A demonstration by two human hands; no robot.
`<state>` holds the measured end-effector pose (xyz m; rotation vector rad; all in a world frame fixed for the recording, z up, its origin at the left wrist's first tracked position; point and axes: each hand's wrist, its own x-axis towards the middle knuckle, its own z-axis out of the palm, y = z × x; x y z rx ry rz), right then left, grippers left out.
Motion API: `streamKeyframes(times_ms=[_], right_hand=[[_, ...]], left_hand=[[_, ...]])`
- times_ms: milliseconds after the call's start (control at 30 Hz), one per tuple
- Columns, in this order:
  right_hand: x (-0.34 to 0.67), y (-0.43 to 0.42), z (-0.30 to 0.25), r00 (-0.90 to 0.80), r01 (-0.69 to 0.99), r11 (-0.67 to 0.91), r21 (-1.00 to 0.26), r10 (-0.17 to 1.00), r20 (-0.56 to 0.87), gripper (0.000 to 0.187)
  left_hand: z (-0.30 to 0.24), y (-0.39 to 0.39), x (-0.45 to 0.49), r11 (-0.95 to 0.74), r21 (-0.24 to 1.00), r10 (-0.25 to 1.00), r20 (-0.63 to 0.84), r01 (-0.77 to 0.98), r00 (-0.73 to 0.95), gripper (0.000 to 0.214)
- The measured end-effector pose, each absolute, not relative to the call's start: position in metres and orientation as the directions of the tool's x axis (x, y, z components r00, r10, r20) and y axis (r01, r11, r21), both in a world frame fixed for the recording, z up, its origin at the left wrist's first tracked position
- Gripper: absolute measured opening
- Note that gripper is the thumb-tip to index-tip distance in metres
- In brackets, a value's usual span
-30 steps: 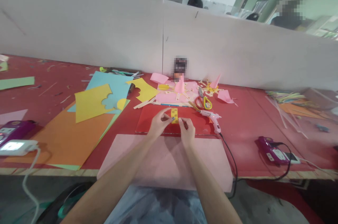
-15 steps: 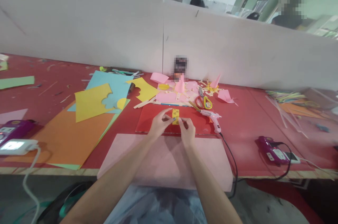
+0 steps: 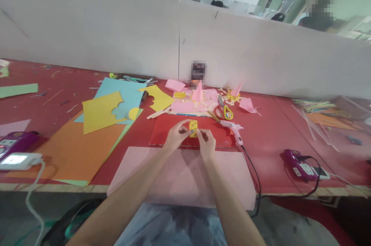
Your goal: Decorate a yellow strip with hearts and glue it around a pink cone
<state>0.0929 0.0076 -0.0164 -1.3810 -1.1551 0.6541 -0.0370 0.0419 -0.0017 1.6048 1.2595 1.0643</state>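
Note:
A small yellow paper piece (image 3: pixel 193 127) with dark spots is pinched between both hands above a red sheet (image 3: pixel 168 128). My left hand (image 3: pixel 175 137) grips its left edge with thumb and fingertips closed. My right hand (image 3: pixel 207 145) pinches its lower right edge. A large pink sheet (image 3: pixel 185 178) lies under my forearms at the table's near edge. A white and pink glue gun (image 3: pixel 234 131) rests just to the right of my hands, and red and yellow scissors (image 3: pixel 222 111) lie behind it.
Yellow (image 3: pixel 100 111), blue (image 3: pixel 124 90) and orange (image 3: pixel 78 149) sheets lie to the left. Pink cones and scraps (image 3: pixel 199 95) sit by the grey partition (image 3: pixel 116 33). Purple power strips (image 3: pixel 298 164) (image 3: pixel 14 142) stand at both sides, with a black cord (image 3: pixel 255 182) trailing off the edge.
My hands have drawn closer together on the yellow piece, which now looks shorter and more folded than a second ago. Nothing else on the table has moved.

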Motion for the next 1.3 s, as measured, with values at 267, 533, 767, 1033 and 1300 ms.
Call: streamKeyframes(times_ms=[267, 533, 767, 1033, 1300], right_hand=[[0.0940, 0.0071, -0.0153, 0.369, 0.251, 0.138, -0.958, 0.901, 0.227, 0.030], [0.0948, 0.0070, -0.0168, 0.374, 0.250, 0.142, -0.958, 0.898, 0.231, 0.028], [0.0942, 0.0079, -0.0183, 0.356, 0.253, 0.143, -0.957, 0.906, 0.230, 0.027], [0.0946, 0.0080, -0.0173, 0.349, 0.251, 0.127, -0.960, 0.913, 0.212, 0.028], [0.0948, 0.0076, -0.0172, 0.337, 0.262, 0.145, -0.954, 0.913, 0.231, 0.026]], left_hand=[[-0.0037, 0.0435, -0.0373, -0.133, 0.955, 0.986, 0.099, 0.264, 0.136, 0.027], [-0.0051, 0.0441, -0.0357, -0.124, 0.956, 0.988, 0.094, 0.265, 0.123, 0.023], [-0.0058, 0.0438, -0.0363, -0.139, 0.945, 0.987, 0.106, 0.297, 0.124, 0.019], [-0.0040, 0.0437, -0.0360, -0.140, 0.933, 0.987, 0.107, 0.332, 0.117, 0.023], [-0.0021, 0.0433, -0.0360, -0.137, 0.927, 0.987, 0.099, 0.350, 0.124, 0.024]])
